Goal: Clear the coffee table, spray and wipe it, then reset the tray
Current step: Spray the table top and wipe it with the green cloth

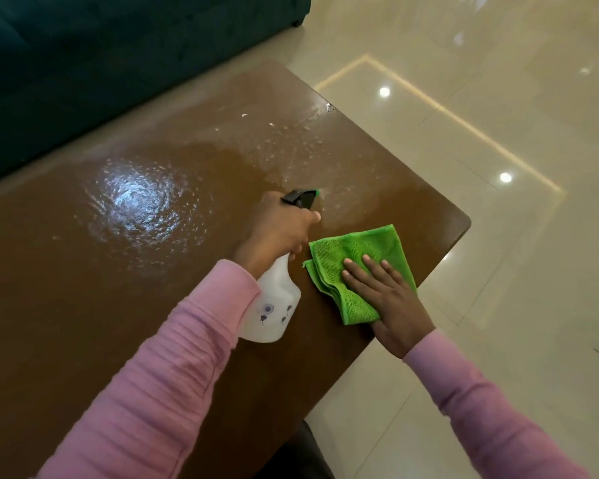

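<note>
At a brown table [66,305], a person in pink sleeves [159,375] rests the right hand [388,295] flat, fingers straight, on a folded green cloth [360,250] near the table's right edge. Just beside it the left hand [277,229] grips a white spray bottle [274,302] by the neck, nozzle pointing across the top. Droplets [139,205] glisten farther on, with a teal sofa [83,63] beyond and glossy pale floor [498,133] to the right
</note>
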Demonstrator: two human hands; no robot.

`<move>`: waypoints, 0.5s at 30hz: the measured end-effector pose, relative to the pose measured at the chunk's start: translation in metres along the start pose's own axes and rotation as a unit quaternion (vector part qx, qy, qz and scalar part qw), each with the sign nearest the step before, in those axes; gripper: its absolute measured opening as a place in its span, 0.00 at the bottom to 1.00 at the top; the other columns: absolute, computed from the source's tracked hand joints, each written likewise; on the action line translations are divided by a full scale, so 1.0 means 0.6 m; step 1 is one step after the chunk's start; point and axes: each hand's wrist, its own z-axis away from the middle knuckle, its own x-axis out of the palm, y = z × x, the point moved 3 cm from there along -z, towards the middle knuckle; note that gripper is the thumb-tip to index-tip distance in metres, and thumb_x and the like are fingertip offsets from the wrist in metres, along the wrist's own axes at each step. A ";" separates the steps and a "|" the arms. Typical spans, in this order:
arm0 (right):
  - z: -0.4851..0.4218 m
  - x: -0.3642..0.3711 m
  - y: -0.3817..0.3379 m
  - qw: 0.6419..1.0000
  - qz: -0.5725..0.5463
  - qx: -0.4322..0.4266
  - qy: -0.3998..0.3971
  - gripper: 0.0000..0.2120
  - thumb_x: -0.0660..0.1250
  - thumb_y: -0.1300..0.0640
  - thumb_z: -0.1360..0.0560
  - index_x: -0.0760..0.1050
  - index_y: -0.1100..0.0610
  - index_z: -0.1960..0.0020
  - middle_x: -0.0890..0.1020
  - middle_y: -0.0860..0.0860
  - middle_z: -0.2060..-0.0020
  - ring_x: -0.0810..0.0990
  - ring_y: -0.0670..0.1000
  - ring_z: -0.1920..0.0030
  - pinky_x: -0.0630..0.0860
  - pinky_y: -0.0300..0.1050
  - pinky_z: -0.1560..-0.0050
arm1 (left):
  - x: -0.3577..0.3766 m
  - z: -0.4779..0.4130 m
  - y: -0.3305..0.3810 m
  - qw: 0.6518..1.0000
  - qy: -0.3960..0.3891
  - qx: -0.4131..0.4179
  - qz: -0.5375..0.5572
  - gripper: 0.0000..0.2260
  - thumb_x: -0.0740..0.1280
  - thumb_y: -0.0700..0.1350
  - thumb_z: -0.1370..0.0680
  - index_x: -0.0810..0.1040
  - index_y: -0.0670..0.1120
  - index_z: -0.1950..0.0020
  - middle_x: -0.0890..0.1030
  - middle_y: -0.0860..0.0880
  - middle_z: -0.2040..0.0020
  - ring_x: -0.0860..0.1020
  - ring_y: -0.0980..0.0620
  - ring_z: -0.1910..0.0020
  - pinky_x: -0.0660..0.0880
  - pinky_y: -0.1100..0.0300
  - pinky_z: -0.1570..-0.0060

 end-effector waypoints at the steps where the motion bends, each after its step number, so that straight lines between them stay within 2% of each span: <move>1: -0.002 0.000 0.002 1.000 -0.009 0.001 -0.005 0.36 0.54 0.55 0.33 0.56 0.50 0.24 0.60 0.45 0.25 0.53 0.52 0.24 0.42 0.46 0.25 | -0.002 -0.006 0.003 1.000 0.005 0.001 -0.003 0.05 0.72 0.45 0.26 0.76 0.48 0.57 0.80 0.43 0.69 0.72 0.48 0.78 0.72 0.58 0.73; 4: -0.027 -0.013 0.042 1.000 -0.017 0.010 -0.004 0.37 0.54 0.59 0.35 0.57 0.50 0.24 0.59 0.45 0.26 0.54 0.54 0.24 0.42 0.46 0.24 | -0.014 -0.012 0.001 1.000 0.020 -0.004 0.009 0.09 0.72 0.47 0.25 0.73 0.52 0.60 0.81 0.43 0.65 0.73 0.49 0.76 0.72 0.58 0.73; 6: -0.077 -0.043 0.101 0.997 -0.025 0.070 0.035 0.35 0.54 0.62 0.33 0.57 0.50 0.25 0.59 0.47 0.26 0.55 0.57 0.24 0.45 0.49 0.24 | -0.029 -0.005 -0.008 0.999 0.029 0.000 0.013 0.09 0.71 0.48 0.24 0.72 0.54 0.58 0.82 0.43 0.59 0.75 0.50 0.74 0.73 0.59 0.73; 8: -0.147 -0.073 0.156 0.986 -0.029 0.158 0.041 0.34 0.56 0.66 0.28 0.56 0.50 0.24 0.58 0.49 0.24 0.52 0.57 0.23 0.45 0.51 0.24 | -0.044 0.007 -0.015 0.999 0.039 0.008 0.025 0.07 0.70 0.48 0.23 0.72 0.53 0.55 0.82 0.42 0.56 0.74 0.50 0.73 0.73 0.59 0.73; 10: -0.210 -0.084 0.157 0.979 -0.022 0.200 0.037 0.32 0.60 0.64 0.25 0.56 0.50 0.24 0.56 0.49 0.23 0.50 0.57 0.23 0.44 0.51 0.24 | -0.059 0.017 -0.024 0.998 0.059 0.015 0.035 0.06 0.69 0.48 0.23 0.73 0.51 0.51 0.82 0.41 0.54 0.74 0.50 0.74 0.73 0.59 0.73; 12: -0.243 -0.069 0.095 0.988 -0.002 0.153 0.025 0.32 0.57 0.60 0.27 0.56 0.49 0.24 0.57 0.49 0.23 0.51 0.58 0.23 0.45 0.52 0.24 | -0.075 0.022 -0.031 0.995 0.090 0.028 0.043 0.05 0.70 0.47 0.23 0.74 0.51 0.54 0.83 0.39 0.55 0.74 0.49 0.76 0.74 0.57 0.72; 14: -0.224 -0.040 0.010 0.999 0.023 0.029 -0.003 0.37 0.53 0.58 0.34 0.57 0.50 0.24 0.57 0.48 0.24 0.51 0.56 0.23 0.44 0.52 0.25 | -0.090 0.023 -0.035 0.991 0.122 0.039 0.036 0.06 0.71 0.48 0.24 0.76 0.50 0.59 0.83 0.36 0.57 0.74 0.49 0.79 0.75 0.53 0.71; 15: -0.199 -0.029 -0.018 0.999 0.029 -0.029 -0.019 0.38 0.50 0.57 0.35 0.56 0.49 0.24 0.56 0.47 0.24 0.49 0.53 0.24 0.42 0.52 0.25 | -0.095 0.023 -0.036 0.989 0.135 0.045 0.030 0.07 0.71 0.48 0.25 0.78 0.47 0.58 0.83 0.35 0.58 0.74 0.49 0.81 0.76 0.51 0.72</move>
